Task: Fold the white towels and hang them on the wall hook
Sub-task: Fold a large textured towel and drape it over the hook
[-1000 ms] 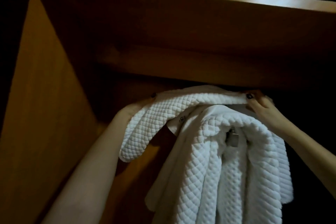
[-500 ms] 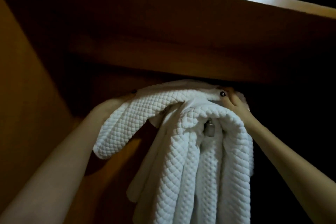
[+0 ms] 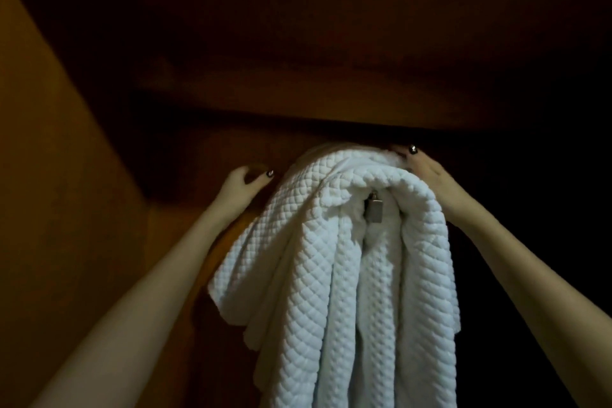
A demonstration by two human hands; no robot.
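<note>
Several white quilted towels (image 3: 351, 275) hang in a thick bundle from a metal wall hook (image 3: 373, 210), whose square end shows between the folds. My left hand (image 3: 243, 189) hovers just left of the bundle's top with its fingers loosely curled and nothing in them. My right hand (image 3: 427, 175) is at the bundle's top right corner. Its thumb lies over the upper towel's edge and its fingers are hidden behind the cloth, holding that edge.
A wooden shelf (image 3: 364, 43) runs close overhead. A wooden side panel (image 3: 49, 159) stands on the left. The wooden back wall (image 3: 205, 159) lies behind the towels. To the right it is dark.
The upper towel, which was stretched between both hands, now drapes down over the bundle. My left hand has let go of it and sits apart from the cloth.
</note>
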